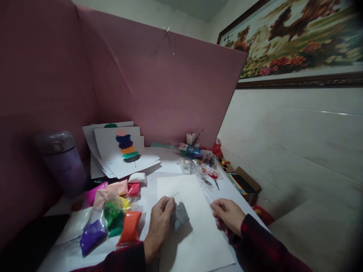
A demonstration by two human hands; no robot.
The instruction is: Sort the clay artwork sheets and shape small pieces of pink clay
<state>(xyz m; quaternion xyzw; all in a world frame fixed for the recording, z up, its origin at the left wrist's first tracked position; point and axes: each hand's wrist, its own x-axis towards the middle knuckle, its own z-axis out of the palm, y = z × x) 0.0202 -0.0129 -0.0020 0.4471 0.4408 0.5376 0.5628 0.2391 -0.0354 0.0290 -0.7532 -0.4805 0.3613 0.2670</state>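
Observation:
My left hand (161, 223) is closed in a pinch on a small clear packet of grey modelling clay (181, 216), held above a sheet of white paper (195, 234). The packet hangs to the right of my thumb and casts a shadow on the paper. Over the paper's right edge is my right hand (229, 216), its fingers curled and pressed together. Whether anything small sits between those fingertips is hidden. Left of my left hand lie several clear packets of coloured clay, among them an orange packet (130, 226) and a purple packet (93, 235).
A purple bottle (62, 162) stands at the left. Painted sheets (116, 147) lean against the pink board (159, 87). Red-handled scissors (214, 176) and small plastic bags (187, 165) lie farther back. An open cardboard box (246, 179) is beside the table's right edge.

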